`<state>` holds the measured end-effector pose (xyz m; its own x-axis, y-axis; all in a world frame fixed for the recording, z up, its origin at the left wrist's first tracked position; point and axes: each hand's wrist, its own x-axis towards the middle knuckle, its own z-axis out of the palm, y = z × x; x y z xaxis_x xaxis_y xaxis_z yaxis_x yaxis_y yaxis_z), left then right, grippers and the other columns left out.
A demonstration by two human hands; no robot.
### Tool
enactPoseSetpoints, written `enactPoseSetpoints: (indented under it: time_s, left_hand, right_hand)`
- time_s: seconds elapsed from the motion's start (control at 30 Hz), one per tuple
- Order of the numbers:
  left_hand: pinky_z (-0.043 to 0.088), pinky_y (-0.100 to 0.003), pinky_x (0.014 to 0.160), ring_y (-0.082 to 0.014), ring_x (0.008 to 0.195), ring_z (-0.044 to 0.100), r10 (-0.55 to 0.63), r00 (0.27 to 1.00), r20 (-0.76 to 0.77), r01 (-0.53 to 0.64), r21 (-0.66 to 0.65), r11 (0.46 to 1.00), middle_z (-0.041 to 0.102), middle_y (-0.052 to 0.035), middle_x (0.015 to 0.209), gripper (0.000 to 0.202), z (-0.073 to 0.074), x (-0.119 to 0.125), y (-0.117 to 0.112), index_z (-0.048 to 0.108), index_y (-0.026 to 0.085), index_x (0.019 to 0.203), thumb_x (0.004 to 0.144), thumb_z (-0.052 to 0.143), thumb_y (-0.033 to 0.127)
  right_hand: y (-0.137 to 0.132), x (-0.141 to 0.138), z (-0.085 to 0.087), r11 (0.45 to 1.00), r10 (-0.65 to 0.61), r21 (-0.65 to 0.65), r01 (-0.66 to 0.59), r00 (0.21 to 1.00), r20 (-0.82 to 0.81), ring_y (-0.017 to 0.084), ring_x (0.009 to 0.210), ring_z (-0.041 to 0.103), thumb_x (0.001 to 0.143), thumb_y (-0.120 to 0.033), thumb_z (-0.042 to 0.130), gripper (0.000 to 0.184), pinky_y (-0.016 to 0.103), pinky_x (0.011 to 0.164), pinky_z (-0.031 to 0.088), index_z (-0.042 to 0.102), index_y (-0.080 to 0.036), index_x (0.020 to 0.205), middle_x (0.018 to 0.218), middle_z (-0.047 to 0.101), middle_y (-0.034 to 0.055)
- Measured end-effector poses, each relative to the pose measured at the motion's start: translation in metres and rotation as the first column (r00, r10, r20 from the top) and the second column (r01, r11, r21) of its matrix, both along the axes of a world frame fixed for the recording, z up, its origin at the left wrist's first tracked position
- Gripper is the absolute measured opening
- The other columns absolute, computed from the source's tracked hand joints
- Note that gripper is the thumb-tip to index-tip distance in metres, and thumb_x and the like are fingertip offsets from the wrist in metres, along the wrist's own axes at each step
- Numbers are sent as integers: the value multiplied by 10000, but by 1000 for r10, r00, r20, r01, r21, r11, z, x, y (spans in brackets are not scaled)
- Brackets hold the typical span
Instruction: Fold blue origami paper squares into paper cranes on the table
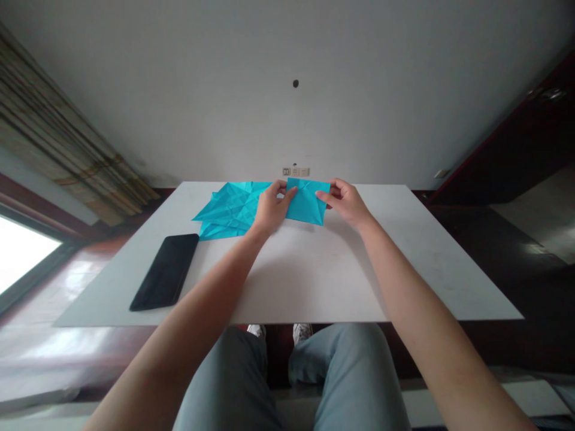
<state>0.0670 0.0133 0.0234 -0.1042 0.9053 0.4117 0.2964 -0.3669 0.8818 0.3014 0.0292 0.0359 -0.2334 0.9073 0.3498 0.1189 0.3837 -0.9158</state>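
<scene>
A small folded square of blue origami paper (307,202) is held up above the far part of the table, with crease lines across its face. My left hand (272,208) pinches its left edge between thumb and fingers. At the opposite edge, my right hand (345,200) grips it with the thumb on the near face and the fingers behind. Just left of my left hand lie creased sheets of the same blue paper (231,206), spread and overlapping. Part of those sheets is hidden behind my left hand.
A black phone or tablet (166,272) lies on the left side of the white table (431,269). Behind the table's far edge rises a pale wall with sockets (295,172). A curtain (58,120) hangs at left; my knees are under the near edge.
</scene>
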Motion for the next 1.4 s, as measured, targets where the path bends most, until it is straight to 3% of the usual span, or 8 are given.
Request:
enactPoseSetpoints:
  time_s: [0.17, 0.3, 0.5, 0.7, 0.87, 0.97, 1.2, 1.4]
  left_hand:
    - [390, -264, 598, -120, 650, 570, -27, 994, -102, 31, 41, 999, 742, -34, 969, 208, -2, 2, -3, 719, 218, 1028, 1060, 769, 418]
    - [413, -233, 592, -109, 654, 590, 29, 988, -149, -20, 58, 998, 760, -25, 981, 197, -1, -5, 2, 708, 222, 1045, 1072, 756, 411]
    - [505, -220, 639, -135, 760, 676, 43, 989, -141, -32, 74, 997, 767, -37, 996, 174, -4, -5, 6, 699, 221, 1089, 1086, 759, 385]
    - [549, -239, 637, -138, 669, 628, -133, 989, -64, 139, 101, 985, 716, -7, 847, 340, -8, -7, 5, 650, 258, 1480, 1182, 553, 391]
    - [642, -244, 779, -156, 901, 735, -237, 971, -39, 239, 112, 964, 774, -47, 1006, 327, -8, -11, 12, 747, 232, 1408, 1130, 583, 292]
    - [658, -235, 792, -167, 988, 753, -266, 964, -4, 265, 102, 959, 794, -67, 1085, 319, -9, -13, 15, 765, 216, 1380, 1097, 639, 288]
    - [687, -270, 818, -174, 961, 771, -367, 930, 15, 360, 158, 919, 812, -84, 1163, 451, -9, -18, 15, 720, 245, 1523, 1089, 706, 365]
    - [700, -301, 819, -162, 878, 772, -430, 902, 29, 422, 141, 895, 807, -101, 1234, 404, -8, -16, 12, 795, 216, 1414, 1063, 724, 404]
  right_hand:
    - [2, 1, -3, 999, 28, -29, -25, 992, 124, 204, 711, 656, 728, -830, 969, 637, 356, 661, 576, 699, -266, 851, 748, 711, 2]
    - [9, 9, -4, 998, 35, -55, -33, 998, 49, 178, 640, 638, 734, -909, 919, 697, 344, 641, 580, 699, -261, 869, 706, 705, 5]
    - [13, 12, -7, 1000, -21, -16, 22, 999, 43, 197, 753, 688, 733, -940, 890, 717, 348, 689, 587, 733, -265, 914, 831, 760, 35]
    - [18, 12, -12, 998, -8, -56, 9, 1000, 26, 220, 788, 681, 752, -955, 857, 720, 381, 749, 603, 720, -271, 929, 838, 732, 30]
    - [20, 16, -15, 995, -65, -67, 69, 996, 62, 237, 801, 675, 815, -989, 765, 722, 373, 711, 577, 719, -276, 916, 838, 700, 36]
    - [20, 16, -18, 993, -51, -100, 55, 998, 47, 238, 790, 674, 809, -983, 780, 719, 379, 711, 576, 727, -274, 918, 845, 701, 38]
    - [19, 15, -15, 982, -19, -188, 12, 999, -38, 208, 760, 640, 753, -922, 879, 680, 354, 709, 555, 740, -271, 895, 826, 686, 16]
    - [14, 12, -12, 976, -29, -216, 3, 993, -115, 187, 800, 636, 720, -856, 943, 663, 316, 722, 537, 785, -257, 956, 895, 723, 19]
